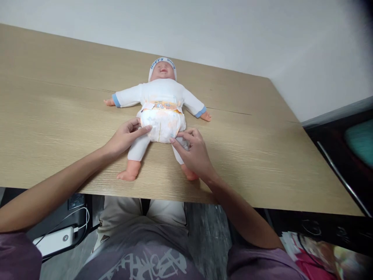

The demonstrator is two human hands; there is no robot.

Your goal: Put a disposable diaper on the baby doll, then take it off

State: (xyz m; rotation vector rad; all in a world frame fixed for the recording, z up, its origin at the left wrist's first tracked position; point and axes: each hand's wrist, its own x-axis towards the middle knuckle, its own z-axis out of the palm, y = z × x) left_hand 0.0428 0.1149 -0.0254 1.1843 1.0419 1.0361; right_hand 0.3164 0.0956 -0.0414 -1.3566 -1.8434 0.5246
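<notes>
A baby doll (pixel 163 89) lies on its back on the wooden table, arms spread and feet toward me. It wears a white suit with blue cuffs and a white cap with blue lettering. A white diaper (pixel 160 122) is around its hips, with a printed orange waistband fastened across the belly. My left hand (pixel 129 134) grips the diaper at the left leg opening, thumb on the front and fingertips hidden at the side. With thumb and forefinger, my right hand (pixel 194 149) pinches the diaper's edge at the right leg opening.
The wooden table (pixel 72 112) reaches back to a pale wall. Below its front edge at left, a white power bank (pixel 55 241) with a cable rests on a dark surface. A dark item with a metal bar (pixel 340 175) stands at the right edge.
</notes>
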